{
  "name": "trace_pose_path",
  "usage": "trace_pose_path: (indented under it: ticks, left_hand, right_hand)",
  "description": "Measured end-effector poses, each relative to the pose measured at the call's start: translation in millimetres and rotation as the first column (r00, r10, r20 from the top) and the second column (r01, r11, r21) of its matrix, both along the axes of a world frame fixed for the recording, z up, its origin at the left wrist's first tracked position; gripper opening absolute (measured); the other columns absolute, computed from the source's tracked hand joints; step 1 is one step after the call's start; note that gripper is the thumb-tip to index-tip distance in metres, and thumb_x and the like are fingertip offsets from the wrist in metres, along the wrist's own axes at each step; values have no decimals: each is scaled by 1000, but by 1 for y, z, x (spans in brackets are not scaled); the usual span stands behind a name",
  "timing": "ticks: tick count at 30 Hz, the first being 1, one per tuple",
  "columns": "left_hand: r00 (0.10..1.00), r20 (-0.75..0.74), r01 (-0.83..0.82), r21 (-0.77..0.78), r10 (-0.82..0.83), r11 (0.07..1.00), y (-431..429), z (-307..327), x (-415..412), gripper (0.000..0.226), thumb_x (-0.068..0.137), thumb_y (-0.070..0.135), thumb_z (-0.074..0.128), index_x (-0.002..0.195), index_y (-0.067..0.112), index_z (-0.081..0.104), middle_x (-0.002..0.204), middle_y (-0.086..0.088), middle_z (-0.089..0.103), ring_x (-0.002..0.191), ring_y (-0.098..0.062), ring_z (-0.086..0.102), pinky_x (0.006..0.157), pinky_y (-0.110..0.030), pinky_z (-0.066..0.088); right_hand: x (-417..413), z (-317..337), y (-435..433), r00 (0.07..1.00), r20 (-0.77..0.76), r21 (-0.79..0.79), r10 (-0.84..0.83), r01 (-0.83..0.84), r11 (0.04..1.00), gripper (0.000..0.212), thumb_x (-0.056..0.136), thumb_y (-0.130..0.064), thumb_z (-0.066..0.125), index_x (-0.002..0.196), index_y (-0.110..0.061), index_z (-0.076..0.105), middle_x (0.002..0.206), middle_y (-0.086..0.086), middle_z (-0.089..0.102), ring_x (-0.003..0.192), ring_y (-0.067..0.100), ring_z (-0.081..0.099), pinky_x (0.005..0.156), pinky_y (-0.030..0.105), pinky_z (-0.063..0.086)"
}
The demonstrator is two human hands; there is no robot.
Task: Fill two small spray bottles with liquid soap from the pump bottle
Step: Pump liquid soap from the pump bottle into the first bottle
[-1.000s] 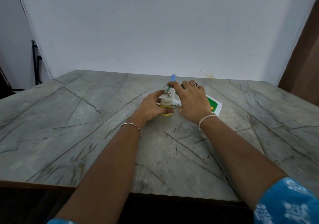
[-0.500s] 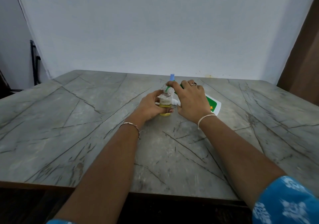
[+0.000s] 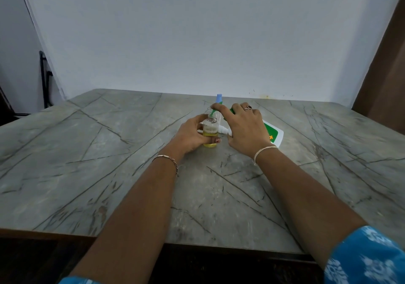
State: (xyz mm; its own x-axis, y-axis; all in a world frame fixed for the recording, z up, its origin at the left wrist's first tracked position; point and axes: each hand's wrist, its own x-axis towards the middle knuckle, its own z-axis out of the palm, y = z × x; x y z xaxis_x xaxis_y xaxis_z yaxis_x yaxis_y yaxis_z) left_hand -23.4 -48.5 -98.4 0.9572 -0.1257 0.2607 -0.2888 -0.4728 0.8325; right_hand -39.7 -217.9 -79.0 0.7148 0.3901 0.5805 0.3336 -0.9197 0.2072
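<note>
Centrally, in the head view, two small spray bottles show. The open spray bottle (image 3: pixel 210 130), part-filled with yellow liquid, stands on the table, and the left hand (image 3: pixel 192 136) wraps snugly round it. Just behind it stands the capped spray bottle (image 3: pixel 219 98), blue-topped. One pump bottle (image 3: pixel 271 131), white with a green label, leans in from its right, gripped by the right hand (image 3: pixel 244 127), whose forefinger lies along the green spout (image 3: pixel 212 112) just above the open mouth. The table (image 3: pixel 109 152) is grey veined stone; beyond it stands a pale wall (image 3: pixel 197 32).
</note>
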Motion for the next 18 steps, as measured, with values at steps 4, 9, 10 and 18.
trace_pose_path:
  ticks: [4,9,10,18]
  left_hand:
    - [1000,-5,-3,-7,3,1000,0,-1,0,81,62,25,88,134,22,50,131,-2,59,115,-20,58,102,-41,48]
    - [1000,-1,-2,-25,2,1000,1,-3,1,79,60,26,89,130,23,52,127,-3,62,113,-22,60,100,-44,49]
    - [1000,-3,-1,-26,1,1000,1,-2,1,79,61,25,89,130,23,52,127,-4,62,113,-23,60,101,-45,48]
    - [1000,-21,8,-27,-8,1000,0,-2,0,85,61,25,89,135,21,48,128,-3,60,116,-21,58,103,-43,47]
  right_hand:
    - [3,0,4,1000,9,13,-11,11,1000,80,76,-23,68,142,-34,23,116,9,55,109,31,50,91,45,43]
    - [4,-1,5,1000,13,39,5,-5,999,76,77,-24,67,141,-32,28,117,10,55,111,32,49,93,47,42]
    - [4,-2,5,1000,16,36,4,-5,999,77,76,-24,67,141,-33,28,116,10,55,110,32,50,92,46,42]
    - [2,-5,-2,998,68,-46,-8,12,999,89,76,-25,70,146,-38,17,111,12,55,105,33,53,85,45,44]
